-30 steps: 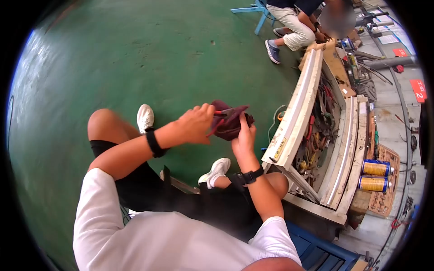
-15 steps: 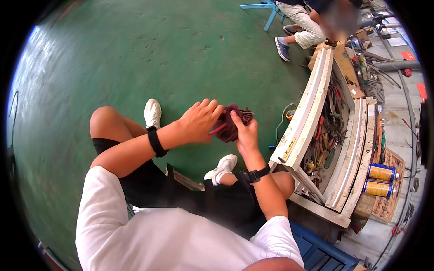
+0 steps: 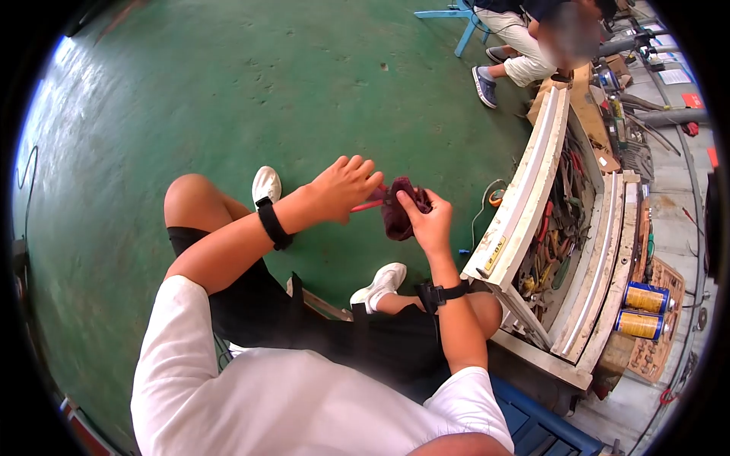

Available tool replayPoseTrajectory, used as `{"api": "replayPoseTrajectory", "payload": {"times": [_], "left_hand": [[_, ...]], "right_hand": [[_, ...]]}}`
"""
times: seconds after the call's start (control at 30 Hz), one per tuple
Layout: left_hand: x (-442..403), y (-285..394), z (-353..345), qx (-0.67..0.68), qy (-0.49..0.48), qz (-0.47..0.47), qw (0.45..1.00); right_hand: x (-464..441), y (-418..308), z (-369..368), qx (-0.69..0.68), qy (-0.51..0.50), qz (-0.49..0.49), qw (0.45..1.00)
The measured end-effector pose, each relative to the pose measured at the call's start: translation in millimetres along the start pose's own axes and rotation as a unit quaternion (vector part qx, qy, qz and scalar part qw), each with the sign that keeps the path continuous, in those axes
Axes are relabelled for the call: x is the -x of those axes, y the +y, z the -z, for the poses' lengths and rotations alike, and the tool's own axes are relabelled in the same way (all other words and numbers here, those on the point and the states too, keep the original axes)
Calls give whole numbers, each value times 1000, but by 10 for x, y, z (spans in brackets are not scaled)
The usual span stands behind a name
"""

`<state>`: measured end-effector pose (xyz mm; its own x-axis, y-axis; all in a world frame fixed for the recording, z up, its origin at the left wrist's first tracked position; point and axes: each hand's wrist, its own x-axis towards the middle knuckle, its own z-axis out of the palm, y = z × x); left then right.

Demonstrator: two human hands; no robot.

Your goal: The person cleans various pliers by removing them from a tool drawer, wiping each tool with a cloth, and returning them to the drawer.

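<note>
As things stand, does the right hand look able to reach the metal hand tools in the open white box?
Probably not immediately: the right hand holds a dark red cloth. Otherwise, the tools lie uncovered near that arm.

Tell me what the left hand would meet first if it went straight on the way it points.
The left hand would probably meet the dark red cloth held in the right hand, though its line runs near the cloth's upper edge and depth is unclear.

To my right: white drawer (image 3: 523,204) full of hand tools (image 3: 561,239), two blue-and-yellow cans (image 3: 647,297) beyond. Ahead: co-worker (image 3: 525,49) near blue stool (image 3: 463,38). Green floor (image 3: 266,106) around me.
</note>
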<state>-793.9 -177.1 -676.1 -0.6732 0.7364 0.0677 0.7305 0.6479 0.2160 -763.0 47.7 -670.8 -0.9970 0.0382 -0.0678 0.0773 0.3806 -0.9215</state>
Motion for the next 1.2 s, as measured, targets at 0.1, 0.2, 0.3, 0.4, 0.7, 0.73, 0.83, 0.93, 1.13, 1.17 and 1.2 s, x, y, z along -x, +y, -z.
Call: {"api": "replayPoseTrajectory", "payload": {"times": [0.1, 0.2, 0.3, 0.4, 0.7, 0.73, 0.83, 0.93, 1.13, 1.17, 1.2], "left_hand": [[5, -24, -24, -13, 7, 12, 1000], [19, -69, -128, -82, -13, 20, 996], [22, 26, -333, -145, 25, 40, 988], [11, 208, -311, -135, -19, 53, 989], [-59, 168, -373, -83, -123, 98, 984], [-50, 158, -320, -54, -134, 83, 986], [-93, 107, -189, 53, -185, 78, 978], [-105, 102, -198, 160, -210, 102, 959], [-173, 39, -154, 361, -121, 93, 920], [-209, 49, -170, 408, -76, 80, 906], [-217, 96, -199, 407, -77, 77, 907]], "right_hand": [[39, -48, 47, 75, -56, -2, 996], [67, -61, 6, 64, -91, 5, 994], [71, 48, -22, 133, -69, 82, 985], [75, 58, 21, 224, -108, 72, 966], [89, -22, 72, 170, -44, 45, 983], [96, -26, 68, 172, -45, 46, 983], [122, 11, 78, 201, -45, 44, 978], [110, 83, 35, 165, -29, 118, 979], [120, -94, 76, 130, -17, 165, 978], [87, -59, 83, 53, 15, 150, 987], [65, -34, 93, -26, 48, 132, 990]]}}
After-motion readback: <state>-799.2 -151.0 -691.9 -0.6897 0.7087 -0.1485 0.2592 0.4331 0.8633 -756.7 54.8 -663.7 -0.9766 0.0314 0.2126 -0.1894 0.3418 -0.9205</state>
